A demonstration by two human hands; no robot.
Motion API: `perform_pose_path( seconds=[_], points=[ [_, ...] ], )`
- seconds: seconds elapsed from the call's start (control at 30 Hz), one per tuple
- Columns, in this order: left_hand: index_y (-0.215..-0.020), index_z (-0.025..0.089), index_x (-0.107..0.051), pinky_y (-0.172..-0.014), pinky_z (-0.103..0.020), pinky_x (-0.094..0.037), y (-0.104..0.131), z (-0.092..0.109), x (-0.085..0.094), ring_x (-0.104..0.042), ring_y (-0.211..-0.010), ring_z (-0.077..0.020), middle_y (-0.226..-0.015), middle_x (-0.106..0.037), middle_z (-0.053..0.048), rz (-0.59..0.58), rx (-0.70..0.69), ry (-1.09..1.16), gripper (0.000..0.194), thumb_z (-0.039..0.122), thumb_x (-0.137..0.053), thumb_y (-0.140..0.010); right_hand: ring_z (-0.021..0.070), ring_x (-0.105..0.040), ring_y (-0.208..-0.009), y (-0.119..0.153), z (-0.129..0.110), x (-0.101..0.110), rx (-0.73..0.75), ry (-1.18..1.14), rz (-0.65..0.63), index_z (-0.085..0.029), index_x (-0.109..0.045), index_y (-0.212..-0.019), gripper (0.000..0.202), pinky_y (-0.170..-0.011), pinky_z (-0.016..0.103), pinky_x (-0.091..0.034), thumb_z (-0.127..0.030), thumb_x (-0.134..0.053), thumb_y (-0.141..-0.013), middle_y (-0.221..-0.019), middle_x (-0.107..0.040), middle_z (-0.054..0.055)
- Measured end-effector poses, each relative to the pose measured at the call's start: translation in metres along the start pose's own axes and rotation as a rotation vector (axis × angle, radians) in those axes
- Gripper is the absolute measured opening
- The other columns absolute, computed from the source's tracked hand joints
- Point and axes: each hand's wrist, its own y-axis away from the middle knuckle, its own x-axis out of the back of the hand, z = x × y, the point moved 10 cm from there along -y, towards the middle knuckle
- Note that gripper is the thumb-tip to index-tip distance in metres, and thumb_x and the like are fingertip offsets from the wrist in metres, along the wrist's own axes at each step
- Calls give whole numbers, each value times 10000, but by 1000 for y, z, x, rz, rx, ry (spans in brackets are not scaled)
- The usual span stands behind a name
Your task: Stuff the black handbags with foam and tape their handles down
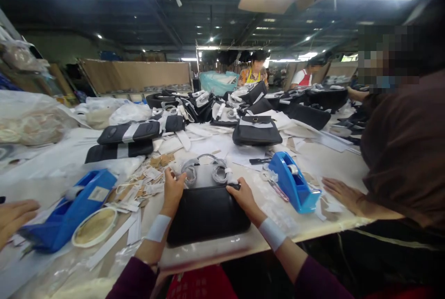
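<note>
A black handbag [207,213] lies flat on the worktable [313,225] right in front of me. Its handles and upper part [205,171] are wrapped in grey-white protective paper. My left hand [173,190] grips the bag's upper left corner, fingers on the wrapped part. My right hand [243,197] holds the upper right corner by the wrapped handle. Both wrists wear white bands.
Blue tape dispensers stand left [69,211] and right [292,181] of the bag. A tape roll [94,226] and paper scraps [146,181] lie at left. Another person's hand [342,193] rests at right, another hand [14,215] at far left. Several wrapped black bags [256,132] pile farther back.
</note>
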Motion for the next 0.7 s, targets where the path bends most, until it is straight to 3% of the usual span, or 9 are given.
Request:
perform_pose_path(
  seconds=[0.1,0.17,0.23,0.3,0.37,0.47,0.57,0.63,0.7],
  points=[
    [-1281,144,-392,-904,-406,-521,-9,-7,-7,-630,-1042,-253,-1114,-627,-132,-13,14,16,492,300,-571,-849,201,-536,-727,0,0,0,-6,26,-8,-231,-458,-807,293,-669,267,-345,-406,-669,-703,-691,-536,-22],
    [-1360,89,-361,-1046,-516,-406,-8,-1,-7,-486,-1254,-341,-1298,-523,-219,22,7,-24,626,256,-611,-811,203,-540,-734,0,0,0,-6,42,-12,-232,-453,-815,289,-668,265,-346,-410,-658,-715,-700,-541,-17],
    [-1441,78,-304,-1131,-604,-224,0,16,-5,-260,-1396,-410,-1480,-320,-256,81,-59,-117,716,227,-613,-813,205,-539,-738,0,0,-1,-5,56,-15,-232,-446,-821,289,-666,265,-345,-416,-648,-726,-704,-538,-15],
    [-1468,117,-322,-1131,-620,-174,14,46,-8,-213,-1404,-420,-1524,-259,-227,100,-240,-295,635,209,-537,-878,205,-537,-741,-1,2,-2,-3,67,-20,-232,-437,-821,294,-662,264,-345,-420,-645,-733,-706,-532,-15],
    [-1408,135,-436,-1102,-559,-270,37,76,-31,-361,-1318,-370,-1409,-422,-207,-26,-515,-502,473,177,-423,-938,202,-536,-739,-2,3,-4,-1,76,-30,-231,-433,-823,296,-658,263,-348,-424,-642,-741,-710,-532,-15],
    [-1152,153,-619,-996,-425,-421,77,90,-72,-544,-1077,-278,-1077,-613,-139,-335,-794,-621,305,193,-380,-965,196,-540,-743,-4,3,-6,-5,87,-42,-226,-443,-843,287,-656,262,-358,-417,-639,-755,-728,-543,-11],
    [-967,144,-643,-903,-433,-468,87,83,-84,-574,-953,-291,-948,-628,-131,-432,-799,-641,306,351,-419,-965,195,-553,-758,-3,3,-5,-32,96,-35,-220,-470,-869,284,-651,260,-372,-408,-649,-754,-750,-558,-7],
    [-960,126,-633,-899,-463,-461,77,68,-88,-574,-951,-314,-954,-631,-150,-494,-741,-661,397,460,-419,-944,193,-570,-764,-2,2,0,-61,99,-18,-221,-496,-884,304,-646,258,-387,-412,-677,-733,-771,-581,-6],
    [-946,122,-631,-872,-453,-472,63,50,-99,-589,-923,-316,-934,-646,-148,-651,-684,-625,454,534,-452,-881,198,-594,-776,-3,2,5,-89,107,-1,-224,-526,-906,353,-650,263,-411,-437,-716,-697,-801,-615,-2]
  ],
)
